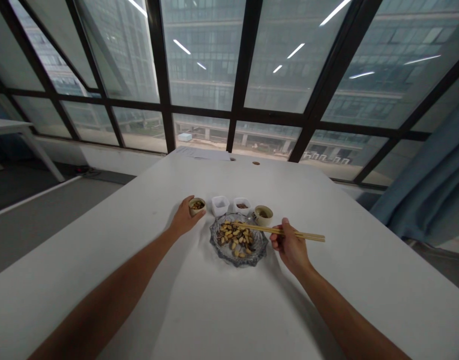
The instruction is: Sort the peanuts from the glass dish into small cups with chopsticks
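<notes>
My left hand is curled round a small beige cup that has some nut-like pieces in it. In my right hand is a pair of wooden chopsticks, pointing left. Their tips reach over a scalloped glass bowl. Inside that bowl lie many yellowish peanut-like pieces mixed with darker bits. Behind it stand two square white dishes: the left dish looks bare inside, and the right dish holds small brown bits. A second beige cup stands at the bowl's back right.
The white table stretches to the windows. Papers lie at its far edge, near two round holes. A blue curtain hangs at the right, and another white table stands at the left.
</notes>
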A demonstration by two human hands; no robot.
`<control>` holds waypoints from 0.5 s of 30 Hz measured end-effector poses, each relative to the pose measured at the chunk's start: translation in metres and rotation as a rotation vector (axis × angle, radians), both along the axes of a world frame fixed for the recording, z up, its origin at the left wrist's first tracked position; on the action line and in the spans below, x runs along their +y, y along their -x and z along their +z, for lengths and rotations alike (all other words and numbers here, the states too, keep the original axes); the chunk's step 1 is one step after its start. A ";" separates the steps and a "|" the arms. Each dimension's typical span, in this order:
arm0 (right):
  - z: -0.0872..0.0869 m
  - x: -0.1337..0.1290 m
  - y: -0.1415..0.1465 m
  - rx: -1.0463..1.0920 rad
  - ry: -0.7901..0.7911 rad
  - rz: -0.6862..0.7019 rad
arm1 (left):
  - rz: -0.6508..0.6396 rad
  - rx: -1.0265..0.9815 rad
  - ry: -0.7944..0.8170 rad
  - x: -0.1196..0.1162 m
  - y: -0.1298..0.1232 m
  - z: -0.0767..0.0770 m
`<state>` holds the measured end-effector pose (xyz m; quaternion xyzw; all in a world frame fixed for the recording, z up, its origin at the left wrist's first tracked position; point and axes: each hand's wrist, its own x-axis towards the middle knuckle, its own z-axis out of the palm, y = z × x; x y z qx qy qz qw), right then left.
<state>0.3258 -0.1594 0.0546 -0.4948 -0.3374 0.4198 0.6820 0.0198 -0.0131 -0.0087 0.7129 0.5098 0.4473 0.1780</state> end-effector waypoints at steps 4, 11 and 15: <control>0.005 -0.014 0.011 -0.184 -0.141 -0.016 | -0.015 0.005 -0.016 0.002 0.000 -0.003; 0.015 -0.038 0.021 -0.533 -0.329 0.034 | -0.012 0.021 -0.065 0.004 0.001 -0.009; 0.015 -0.031 0.015 -0.511 -0.296 0.014 | 0.006 0.058 -0.087 0.004 0.001 -0.004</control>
